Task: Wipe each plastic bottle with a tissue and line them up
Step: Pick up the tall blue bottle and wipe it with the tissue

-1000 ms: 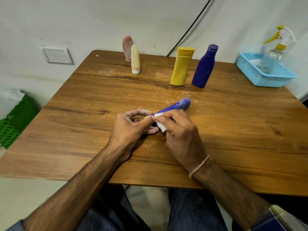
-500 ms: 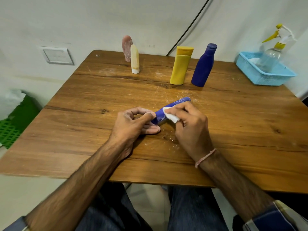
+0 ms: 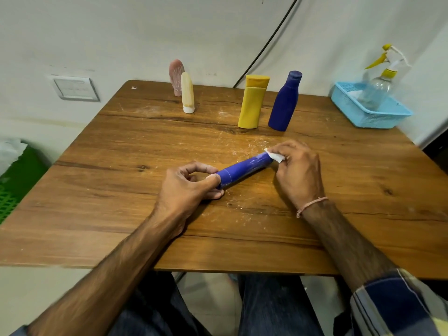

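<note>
The right hand (image 3: 298, 170) slid the tissue (image 3: 275, 156) along the bottle (image 3: 244, 169), from just beside the left hand (image 3: 186, 187) a second ago, past the middle, out to the far tip. Most of the bottle's length, covered before by the right hand, came into view. The two hands went from close together to well apart.

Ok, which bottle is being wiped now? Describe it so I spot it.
On the wooden table, look between the two hands. A blue tube lies there, left hand gripping its near end, right hand pinching a tissue at its far end. Unlike the yellow bottle and dark blue bottle behind it, it lies sideways, not upright.
</note>
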Demonstrator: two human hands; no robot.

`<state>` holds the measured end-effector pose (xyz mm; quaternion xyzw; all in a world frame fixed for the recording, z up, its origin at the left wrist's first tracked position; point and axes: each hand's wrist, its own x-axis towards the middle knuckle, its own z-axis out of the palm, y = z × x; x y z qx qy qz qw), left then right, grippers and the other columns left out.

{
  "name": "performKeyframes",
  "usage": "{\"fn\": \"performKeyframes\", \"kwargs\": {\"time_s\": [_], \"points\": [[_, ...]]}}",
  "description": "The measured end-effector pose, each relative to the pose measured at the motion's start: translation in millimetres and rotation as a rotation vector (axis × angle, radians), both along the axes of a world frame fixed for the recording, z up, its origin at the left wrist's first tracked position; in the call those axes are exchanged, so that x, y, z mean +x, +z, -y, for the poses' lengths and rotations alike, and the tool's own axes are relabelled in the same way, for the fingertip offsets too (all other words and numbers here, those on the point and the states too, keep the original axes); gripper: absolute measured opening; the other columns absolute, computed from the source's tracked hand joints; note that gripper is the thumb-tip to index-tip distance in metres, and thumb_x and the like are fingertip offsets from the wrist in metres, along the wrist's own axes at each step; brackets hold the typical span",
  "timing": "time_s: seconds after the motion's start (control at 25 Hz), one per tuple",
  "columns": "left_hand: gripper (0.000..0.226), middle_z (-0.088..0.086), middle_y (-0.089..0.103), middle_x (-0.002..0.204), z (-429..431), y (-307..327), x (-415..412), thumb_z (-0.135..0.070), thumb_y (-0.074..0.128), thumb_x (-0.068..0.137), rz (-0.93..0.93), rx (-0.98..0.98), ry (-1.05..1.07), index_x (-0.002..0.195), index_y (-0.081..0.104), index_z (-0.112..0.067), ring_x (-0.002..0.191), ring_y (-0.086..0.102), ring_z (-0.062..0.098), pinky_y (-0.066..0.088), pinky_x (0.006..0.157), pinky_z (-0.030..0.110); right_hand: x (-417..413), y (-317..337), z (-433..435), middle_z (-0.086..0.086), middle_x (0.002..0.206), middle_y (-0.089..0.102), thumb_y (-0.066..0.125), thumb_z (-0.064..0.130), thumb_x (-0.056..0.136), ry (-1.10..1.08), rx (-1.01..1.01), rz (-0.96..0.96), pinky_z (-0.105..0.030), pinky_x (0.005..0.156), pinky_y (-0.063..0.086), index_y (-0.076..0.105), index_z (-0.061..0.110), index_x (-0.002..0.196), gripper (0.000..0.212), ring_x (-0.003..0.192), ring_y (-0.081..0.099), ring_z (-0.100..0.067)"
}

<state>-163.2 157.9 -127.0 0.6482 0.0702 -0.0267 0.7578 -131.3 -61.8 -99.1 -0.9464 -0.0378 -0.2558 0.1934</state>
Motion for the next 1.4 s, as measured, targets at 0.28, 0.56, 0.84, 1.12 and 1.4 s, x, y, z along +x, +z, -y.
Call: {"fn": "performKeyframes", "kwargs": {"time_s": [0.28, 0.56, 0.84, 1.12, 1.4], "points": [[0.024, 0.012, 0.078, 0.083, 1, -1, -5, -0.004, 0.081, 0.078, 0.095, 0.169, -0.003, 0.095, 0.077, -0.02, 0.08, 0.077, 0.029, 0.062, 0.083, 0.049, -32, -14, -20, -0.008, 0.102, 0.071, 0.06, -0.011, 0.081, 0.409, -0.115, 0.126, -0.034, 0.091, 0.051, 0.074, 0.005, 0.103, 0.03, 0.099, 0.06, -0.023], [0.03, -0.003, 0.075, 0.087, 7, -2, -8, -0.011, 0.082, 0.075, 0.24, 0.408, -0.003, 0.1, 0.074, -0.027, 0.077, 0.072, 0.011, 0.064, 0.072, 0.031, -31, -16, -17, -0.007, 0.104, 0.071, 0.051, -0.002, 0.085, 0.278, -0.067, 0.091, -0.035, 0.092, 0.052, 0.073, 0.007, 0.107, 0.033, 0.103, 0.06, -0.022], [0.03, -0.002, 0.076, 0.086, 7, -3, -7, -0.012, 0.087, 0.074, 0.275, 0.439, -0.016, 0.1, 0.077, -0.023, 0.076, 0.072, 0.013, 0.06, 0.072, 0.022, -10, -11, 11, -0.01, 0.108, 0.07, 0.059, -0.017, 0.077, 0.198, -0.103, 0.055, -0.042, 0.092, 0.052, 0.072, 0.006, 0.111, 0.043, 0.104, 0.059, -0.026], [0.029, -0.003, 0.076, 0.077, 11, -7, -8, -0.002, 0.087, 0.07, 0.328, 0.433, 0.006, 0.09, 0.077, -0.021, 0.067, 0.07, 0.015, 0.06, 0.067, 0.028, -40, -27, -26, -0.008, 0.105, 0.072, 0.067, -0.007, 0.082, 0.499, -0.15, 0.154, -0.031, 0.085, 0.053, 0.073, 0.004, 0.107, 0.027, 0.098, 0.063, -0.023], [0.031, -0.009, 0.073, 0.083, 11, -7, -10, -0.009, 0.09, 0.068, 0.425, 0.595, -0.001, 0.092, 0.075, -0.024, 0.071, 0.07, 0.007, 0.057, 0.065, 0.016, -19, -8, -7, -0.011, 0.11, 0.071, 0.057, -0.007, 0.082, 0.201, -0.122, 0.077, -0.043, 0.093, 0.052, 0.071, 0.004, 0.112, 0.035, 0.107, 0.059, -0.025]]}}
